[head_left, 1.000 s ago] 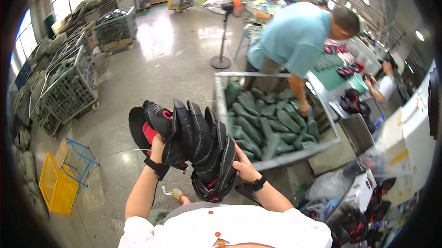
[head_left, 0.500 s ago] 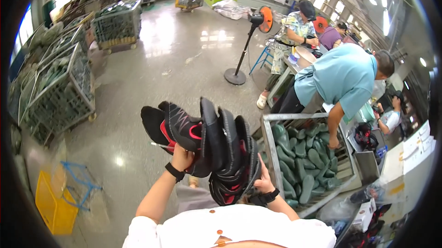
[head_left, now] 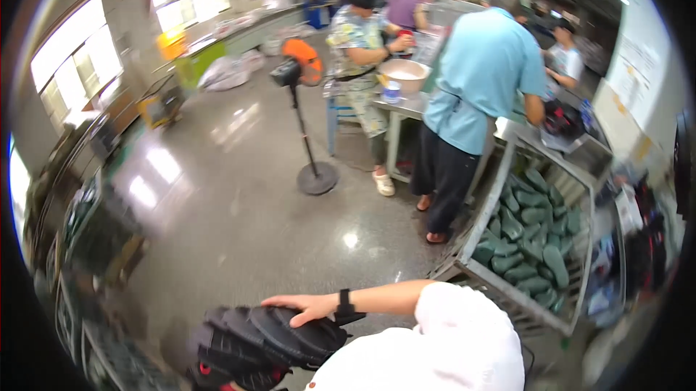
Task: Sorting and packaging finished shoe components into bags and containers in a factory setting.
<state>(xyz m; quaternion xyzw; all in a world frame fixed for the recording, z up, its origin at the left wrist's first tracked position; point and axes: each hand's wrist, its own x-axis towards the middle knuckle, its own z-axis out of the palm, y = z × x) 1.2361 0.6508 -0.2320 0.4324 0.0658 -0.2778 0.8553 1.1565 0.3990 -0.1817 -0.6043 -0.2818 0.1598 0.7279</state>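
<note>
Low in the view, a row of black shoe uppers [head_left: 268, 340] with stitched edges and red parts lies nested together. My right hand [head_left: 304, 307] reaches across from the right, its fingers laid over the top of the row and the thumb on the near side, holding it. A black band circles that wrist. My left hand does not show; the uppers and the lower edge of the view may hide it. To the right stands a metal crate [head_left: 475, 264] with green shoe lasts [head_left: 533, 235] heaped inside.
A black and orange standing fan [head_left: 317, 177] is ahead on the floor. Beyond the crate a person in a blue shirt [head_left: 482, 64] bends at a table [head_left: 406, 104], beside another in a patterned shirt [head_left: 355, 35]. Racks [head_left: 87, 246] line the left side.
My view has swung round to the right and up. The shoe uppers have moved to the lower left with my right hand. My left hand has gone from view. The person in blue has withdrawn from the crate.
</note>
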